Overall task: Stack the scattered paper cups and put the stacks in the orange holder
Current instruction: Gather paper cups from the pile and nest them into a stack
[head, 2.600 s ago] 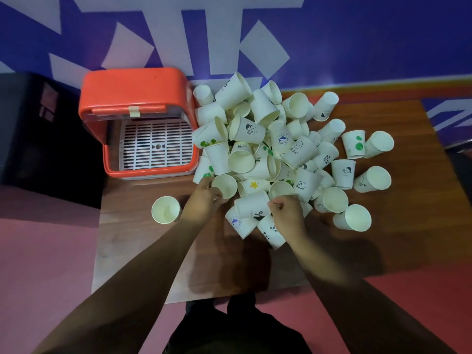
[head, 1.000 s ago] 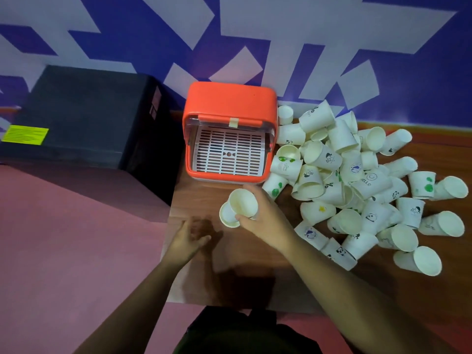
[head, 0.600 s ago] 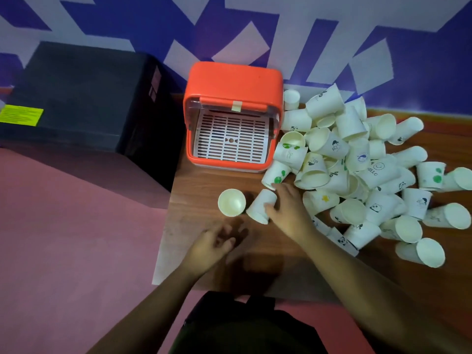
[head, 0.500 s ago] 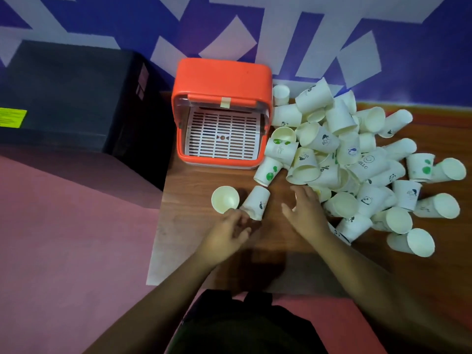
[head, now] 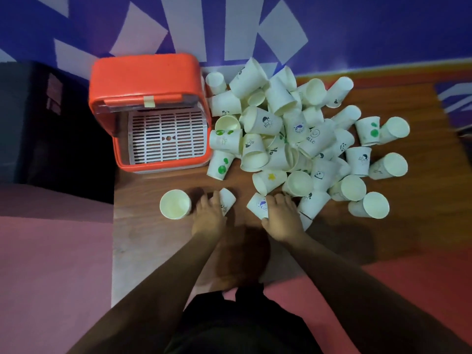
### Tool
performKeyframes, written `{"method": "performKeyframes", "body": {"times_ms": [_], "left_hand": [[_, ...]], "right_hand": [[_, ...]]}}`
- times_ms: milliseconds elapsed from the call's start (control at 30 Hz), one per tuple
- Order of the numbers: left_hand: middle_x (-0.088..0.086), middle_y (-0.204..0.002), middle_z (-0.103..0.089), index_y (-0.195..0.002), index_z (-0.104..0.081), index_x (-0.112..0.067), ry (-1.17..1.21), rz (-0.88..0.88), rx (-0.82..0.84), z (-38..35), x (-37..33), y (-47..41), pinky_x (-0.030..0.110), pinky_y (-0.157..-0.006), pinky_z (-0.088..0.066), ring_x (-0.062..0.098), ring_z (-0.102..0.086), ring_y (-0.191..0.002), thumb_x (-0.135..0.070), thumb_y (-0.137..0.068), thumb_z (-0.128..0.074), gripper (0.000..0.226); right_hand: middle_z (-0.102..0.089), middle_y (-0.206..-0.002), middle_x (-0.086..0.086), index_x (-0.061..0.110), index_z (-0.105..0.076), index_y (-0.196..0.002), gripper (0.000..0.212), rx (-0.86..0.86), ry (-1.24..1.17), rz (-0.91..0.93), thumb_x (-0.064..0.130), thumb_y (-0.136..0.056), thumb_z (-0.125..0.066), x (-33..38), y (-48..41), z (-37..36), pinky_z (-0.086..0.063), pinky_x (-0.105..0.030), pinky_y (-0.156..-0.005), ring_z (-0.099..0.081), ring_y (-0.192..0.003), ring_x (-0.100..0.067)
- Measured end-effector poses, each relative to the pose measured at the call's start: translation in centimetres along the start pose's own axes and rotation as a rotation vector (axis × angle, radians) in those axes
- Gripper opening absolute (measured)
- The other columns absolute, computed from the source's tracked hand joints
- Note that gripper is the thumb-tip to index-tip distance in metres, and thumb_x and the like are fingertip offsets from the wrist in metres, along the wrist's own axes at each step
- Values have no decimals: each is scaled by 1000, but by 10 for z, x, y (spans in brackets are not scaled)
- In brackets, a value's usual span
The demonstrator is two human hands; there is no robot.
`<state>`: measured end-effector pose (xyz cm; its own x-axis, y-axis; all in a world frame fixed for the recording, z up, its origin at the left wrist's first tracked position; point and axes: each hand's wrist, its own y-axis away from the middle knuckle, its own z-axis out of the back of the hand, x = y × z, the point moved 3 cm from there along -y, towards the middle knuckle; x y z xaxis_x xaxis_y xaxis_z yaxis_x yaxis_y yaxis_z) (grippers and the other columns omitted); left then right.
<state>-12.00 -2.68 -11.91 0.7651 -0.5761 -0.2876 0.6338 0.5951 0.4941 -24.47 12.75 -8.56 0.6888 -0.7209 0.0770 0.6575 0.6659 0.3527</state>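
Note:
A heap of white printed paper cups (head: 288, 139) covers the middle and right of the wooden table (head: 153, 238). The orange holder (head: 143, 80) stands open at the back left, its white slatted floor bare. One cup (head: 175, 204) stands upright by itself near the left edge. My left hand (head: 208, 215) closes around a small upside-down cup (head: 228, 200) just right of it. My right hand (head: 283, 218) grips a cup with a blue print (head: 259, 205) at the heap's front edge.
A black box (head: 38, 118) stands left of the holder, below table height. The table's left edge runs close to the lone cup, with pink floor (head: 51, 264) beyond. A blue and white wall (head: 357, 34) rises behind the heap.
My right hand set a cup upside down beside the lone cup, then went back to the heap and took a blue-printed cup. My left hand moved up onto the upside-down cup.

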Motion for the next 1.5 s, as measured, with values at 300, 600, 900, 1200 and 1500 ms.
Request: {"method": "performKeyframes", "body": {"times_ms": [300, 600, 900, 1200, 1500], "left_hand": [[15, -136, -47, -145, -32, -10, 482, -103, -188, 30, 5, 40, 39, -92, -47, 30, -50, -123, -35, -86, -75, 78], [3, -126, -51, -126, -53, -36, 921, -93, -514, 119, 63, 97, 35, -90, -56, 6, -55, -118, -37, -86, -78, 47], [2, -120, -44, -130, -46, -8, 528, -41, -469, 121, 105, 60, 23, -90, -36, 22, -46, -115, -32, -75, -85, 71], [1, -155, -37, -154, -32, -39, 286, -266, -186, 75, 118, 25, 50, -111, -37, 28, -38, -140, -38, -78, -83, 91], [-13, -153, -37, -146, -44, -42, 920, -131, -185, 96, 138, 49, 6, -102, -40, -7, -40, -135, -26, -99, -63, 53]], "right_hand": [[-56, -91, -10, 10, -59, -108, 52, -45, -128, 49, 28, -61, -73, -6, -1, 3, -48, -44, -75, -58, -83, -33], [-51, -122, -5, 13, -55, -125, 56, -90, -603, 38, 21, -73, -74, 16, 2, 31, -45, -30, -84, -53, -109, -20], [-46, -125, 4, 15, -45, -134, 61, -6, -764, 50, 27, -81, -73, 66, -10, 58, -36, -18, -81, -44, -105, -6], [-56, -110, 12, 27, -55, -119, 44, -9, -899, -43, 39, -79, -71, 80, -10, 66, -49, -24, -79, -58, -100, -6], [-49, -133, 4, 23, -40, -136, 74, 107, -738, 205, 35, -75, -80, 145, -6, 83, -47, -31, -101, -49, -122, -11]]}}
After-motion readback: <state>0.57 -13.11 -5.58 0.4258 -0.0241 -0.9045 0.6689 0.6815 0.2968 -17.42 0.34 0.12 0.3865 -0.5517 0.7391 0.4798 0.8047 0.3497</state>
